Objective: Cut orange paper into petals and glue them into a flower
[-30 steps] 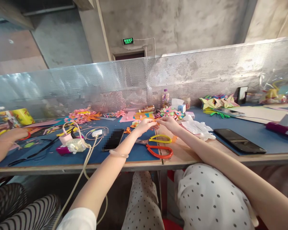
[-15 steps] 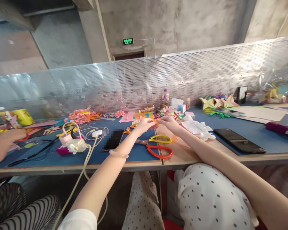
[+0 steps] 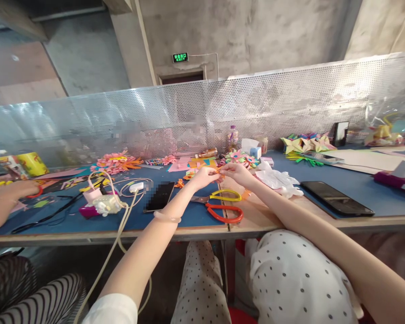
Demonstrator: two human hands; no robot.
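My left hand (image 3: 206,176) and my right hand (image 3: 235,173) meet above the table's middle. Their fingers are pinched on a small orange paper piece (image 3: 219,170), mostly hidden by the fingertips. Just below them lie scissors (image 3: 225,214) with one yellow and one red handle, blades pointing left. Small orange paper cutouts (image 3: 179,183) rest left of my left hand. A crumpled white plastic bag (image 3: 279,181) sits to the right of my right hand, and pink and green paper flowers (image 3: 238,157) stand behind it.
A black phone (image 3: 336,198) lies at right, another phone (image 3: 160,197) at left near a charger with cables (image 3: 108,204). At far left, a co-worker's hand (image 3: 20,190) holds scissors. A perforated metal screen (image 3: 273,99) borders the table's back.
My hands stay almost in place, with slight finger movement around the orange paper. The right hand's fingers have shifted a little to the left.
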